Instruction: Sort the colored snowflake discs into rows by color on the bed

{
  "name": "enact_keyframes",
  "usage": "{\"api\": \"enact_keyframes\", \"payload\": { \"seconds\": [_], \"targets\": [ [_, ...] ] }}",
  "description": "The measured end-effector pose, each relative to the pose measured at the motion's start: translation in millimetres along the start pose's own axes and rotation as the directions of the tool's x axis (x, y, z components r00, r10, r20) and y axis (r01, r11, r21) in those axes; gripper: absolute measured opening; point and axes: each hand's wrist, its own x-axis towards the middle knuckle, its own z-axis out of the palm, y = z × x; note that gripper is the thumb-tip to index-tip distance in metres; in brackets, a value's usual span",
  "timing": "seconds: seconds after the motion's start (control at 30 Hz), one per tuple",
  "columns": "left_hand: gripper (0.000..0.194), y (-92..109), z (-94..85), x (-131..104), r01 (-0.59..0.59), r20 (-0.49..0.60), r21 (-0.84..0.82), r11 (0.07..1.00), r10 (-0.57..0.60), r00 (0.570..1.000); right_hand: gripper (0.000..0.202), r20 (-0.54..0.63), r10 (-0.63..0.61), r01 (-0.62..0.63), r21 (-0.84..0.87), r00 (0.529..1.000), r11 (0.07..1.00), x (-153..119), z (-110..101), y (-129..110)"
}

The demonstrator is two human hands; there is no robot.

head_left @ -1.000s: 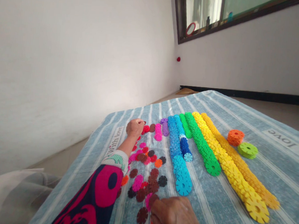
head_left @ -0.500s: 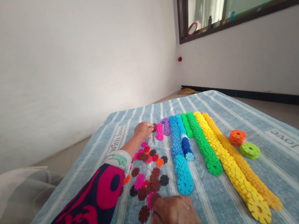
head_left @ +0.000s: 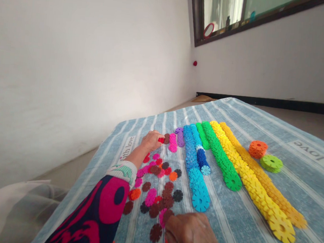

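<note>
My left hand (head_left: 151,140) reaches to the far left of the cloth, its fingers pinched on a red notched disc (head_left: 161,140). Just right of that disc lies a brown disc (head_left: 166,138), beside a short pink row (head_left: 173,143) of overlapping discs. Near the front edge my right hand (head_left: 191,232) rests curled and closed. A pink disc (head_left: 162,218) and a brown disc (head_left: 156,232) are right by its fingers; whatever it holds is hidden. Loose brown, pink, red, black and orange discs (head_left: 167,200) lie scattered between my hands.
Long overlapping rows run toward me: blue (head_left: 190,150), green (head_left: 220,160), yellow (head_left: 247,177) and amber (head_left: 269,186). Short purple (head_left: 180,138) and dark blue (head_left: 202,158) rows lie among them. Orange (head_left: 258,148) and lime (head_left: 271,163) stacks stand right on the striped cloth (head_left: 263,122).
My left hand has shifted slightly left, away from the brown disc, which stays in place. A red disc now shows at its fingertips. My right hand has hardly moved.
</note>
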Motion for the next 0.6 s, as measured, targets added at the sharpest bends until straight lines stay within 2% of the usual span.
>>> {"api": "enact_keyframes", "payload": {
  "seconds": [0.17, 0.33, 0.47, 0.6],
  "targets": [
    [0.025, -1.1, 4.1, 0.8, -0.067, 0.039, 0.066, 0.996, 0.064, 0.997, 0.005, 0.038, 0.02, -0.019, -0.02, 0.999, 1.0, 0.8, -6.3, -2.7],
    [0.022, -2.3, 5.1, 2.2, -0.056, 0.024, 0.079, 0.995, 0.055, 0.998, 0.007, 0.023, -0.007, 0.008, -0.044, 1.0, 0.999, 0.6, -4.2, -1.6],
    [0.02, -3.8, 6.0, 3.1, -0.016, -0.008, 0.01, 1.0, 0.017, 1.0, 0.007, -0.011, -0.011, 0.01, -0.041, 1.0, 0.999, 0.2, -2.5, -0.8],
    [0.017, -9.8, 6.0, 4.9, 0.053, -0.019, -0.128, 0.99, -0.056, 0.998, 0.005, -0.014, -0.013, 0.013, -0.024, 1.0, 1.0, -0.1, -2.8, -0.4]
  ]
}}
